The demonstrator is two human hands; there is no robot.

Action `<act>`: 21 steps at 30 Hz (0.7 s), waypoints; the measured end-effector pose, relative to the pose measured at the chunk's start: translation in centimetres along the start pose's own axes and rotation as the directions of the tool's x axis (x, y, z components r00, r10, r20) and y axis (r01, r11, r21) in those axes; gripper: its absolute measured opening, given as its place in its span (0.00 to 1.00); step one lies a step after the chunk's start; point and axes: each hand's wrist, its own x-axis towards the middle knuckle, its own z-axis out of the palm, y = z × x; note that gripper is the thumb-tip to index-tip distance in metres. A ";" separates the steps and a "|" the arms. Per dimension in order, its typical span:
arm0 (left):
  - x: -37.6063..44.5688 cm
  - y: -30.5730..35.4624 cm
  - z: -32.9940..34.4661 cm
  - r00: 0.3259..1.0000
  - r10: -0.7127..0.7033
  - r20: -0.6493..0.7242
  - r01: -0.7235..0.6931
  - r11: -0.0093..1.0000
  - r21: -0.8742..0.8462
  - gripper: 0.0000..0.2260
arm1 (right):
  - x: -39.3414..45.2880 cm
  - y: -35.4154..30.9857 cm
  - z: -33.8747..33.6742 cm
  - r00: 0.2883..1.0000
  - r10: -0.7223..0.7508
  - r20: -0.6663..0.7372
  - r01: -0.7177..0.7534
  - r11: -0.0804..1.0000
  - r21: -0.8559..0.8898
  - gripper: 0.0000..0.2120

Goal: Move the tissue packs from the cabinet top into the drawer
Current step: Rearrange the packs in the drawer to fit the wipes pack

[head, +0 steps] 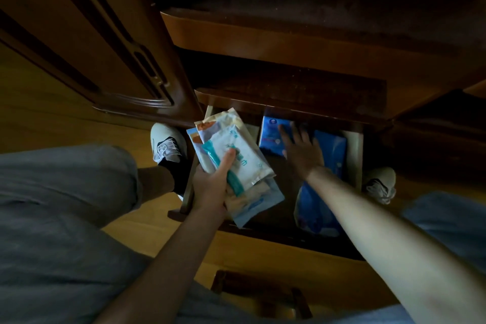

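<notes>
From the head camera I look straight down into an open wooden drawer point(355, 155) pulled out below the dark cabinet top point(315, 42). My left hand point(210, 187) grips a stack of white tissue packs point(236, 155) with teal and orange print, thumb pressed across the top pack and fingers curled underneath; the stack is tilted and hangs over the left part of the drawer, above it rather than resting inside. I count at least two packs in that stack, possibly a third; the overlap makes it hard to tell. My right hand point(302, 150) reaches into the drawer with fingers straight and spread, palm down, gripping nothing; it lies over the blue tissue packs point(271, 134) at the back of the drawer, and whether it touches them I cannot tell in this dim light. Another blue pack point(313, 208) lies nearer the drawer front, partly under my right forearm. A light sneaker point(168, 144) stands on the wood floor point(39, 102) just left of the drawer, a second sneaker point(380, 184) to its right. A carved cabinet door point(86, 42) stands at upper left.
</notes>
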 end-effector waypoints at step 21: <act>0.5 -4.3 4.7 0.906 -0.240 0.348 0.008 0.832 0.555 0.24 | -8.6 -0.8 -1.3 0.876 0.009 0.482 -0.477 -0.132 0.869 0.34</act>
